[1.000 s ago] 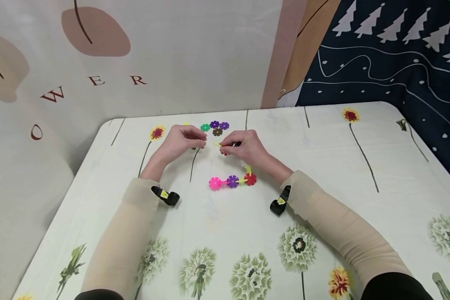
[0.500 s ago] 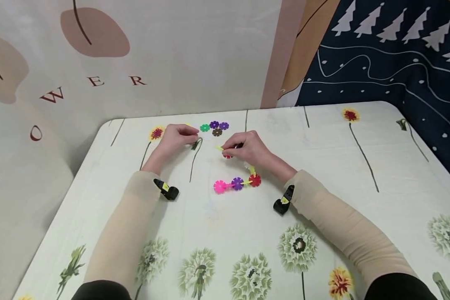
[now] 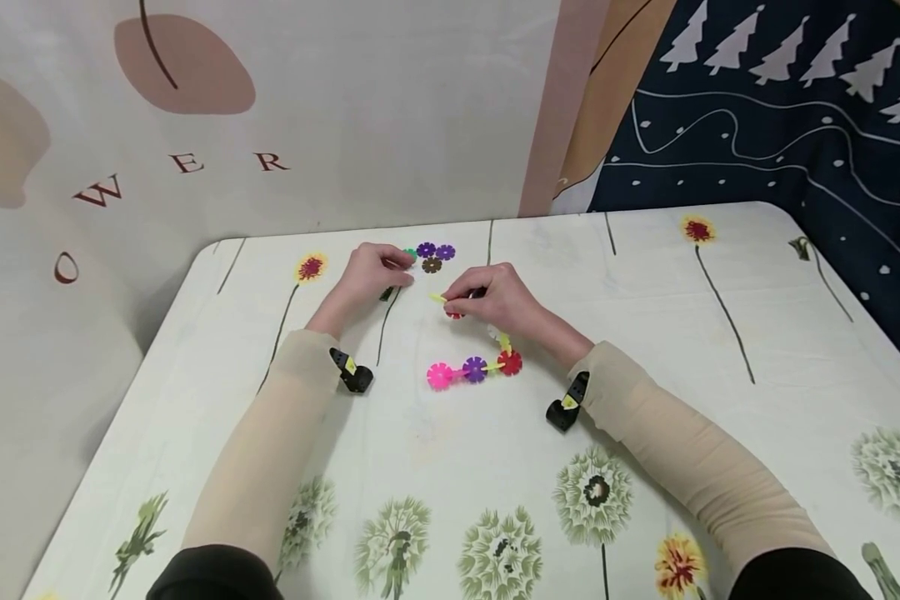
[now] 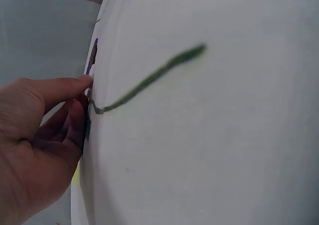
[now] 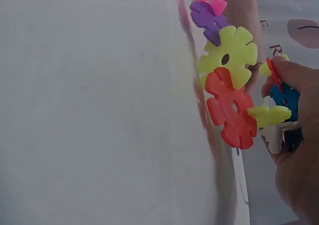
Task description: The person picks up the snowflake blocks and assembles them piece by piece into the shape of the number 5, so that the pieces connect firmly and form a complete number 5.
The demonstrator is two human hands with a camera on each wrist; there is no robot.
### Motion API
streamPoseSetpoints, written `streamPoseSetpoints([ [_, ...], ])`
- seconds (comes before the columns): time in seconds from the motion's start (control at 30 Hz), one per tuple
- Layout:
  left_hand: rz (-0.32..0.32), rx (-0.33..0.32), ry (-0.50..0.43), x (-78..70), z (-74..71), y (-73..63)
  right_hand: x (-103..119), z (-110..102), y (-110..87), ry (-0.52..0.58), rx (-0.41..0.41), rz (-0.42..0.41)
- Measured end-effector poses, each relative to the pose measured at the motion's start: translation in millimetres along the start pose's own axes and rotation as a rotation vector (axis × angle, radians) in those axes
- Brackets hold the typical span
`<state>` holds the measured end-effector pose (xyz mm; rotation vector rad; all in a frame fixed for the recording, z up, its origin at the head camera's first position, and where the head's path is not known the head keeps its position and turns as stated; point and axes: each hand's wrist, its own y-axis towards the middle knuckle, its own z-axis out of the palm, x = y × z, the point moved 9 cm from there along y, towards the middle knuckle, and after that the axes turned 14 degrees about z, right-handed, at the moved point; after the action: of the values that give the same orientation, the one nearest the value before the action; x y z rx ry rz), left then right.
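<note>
My right hand pinches the upper end of a chain of slotted plastic flower discs. In the right wrist view a red disc sits at the fingertips, with a blue disc and a white disc beneath the hand. Further along the chain come a large red disc, a yellow disc and a purple disc, down to the pink disc. At the table's far side my left hand reaches down beside the loose discs, thumb and finger slightly apart. Nothing shows clearly between them.
Beyond the hands lie loose discs: two purple discs, a brown disc and a partly covered green disc. A flower-printed cloth covers the table, whose far edge meets a hanging fabric.
My left hand first drew back leftward from the right hand, then moved right again toward the loose discs. The right hand and the chain shifted slightly right, then stayed still.
</note>
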<state>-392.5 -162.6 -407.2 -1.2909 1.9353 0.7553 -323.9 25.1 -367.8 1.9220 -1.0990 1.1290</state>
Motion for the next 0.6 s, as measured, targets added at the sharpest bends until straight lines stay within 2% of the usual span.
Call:
streamPoseSetpoints([
  [0.17, -0.015, 0.055, 0.039, -1.8, 0.9, -3.4, -2, -1, -0.1, -0.015, -0.005, 0.027],
  [0.37, -0.041, 0.116, 0.076, -3.3, 0.5, -15.4, -3, -1, 0.6, -0.02, -0.012, 0.068],
  [0.6, -0.04, 0.131, 0.069, -2.4, -0.3, -26.0, -6, 1, 0.4, -0.009, 0.023, 0.098],
])
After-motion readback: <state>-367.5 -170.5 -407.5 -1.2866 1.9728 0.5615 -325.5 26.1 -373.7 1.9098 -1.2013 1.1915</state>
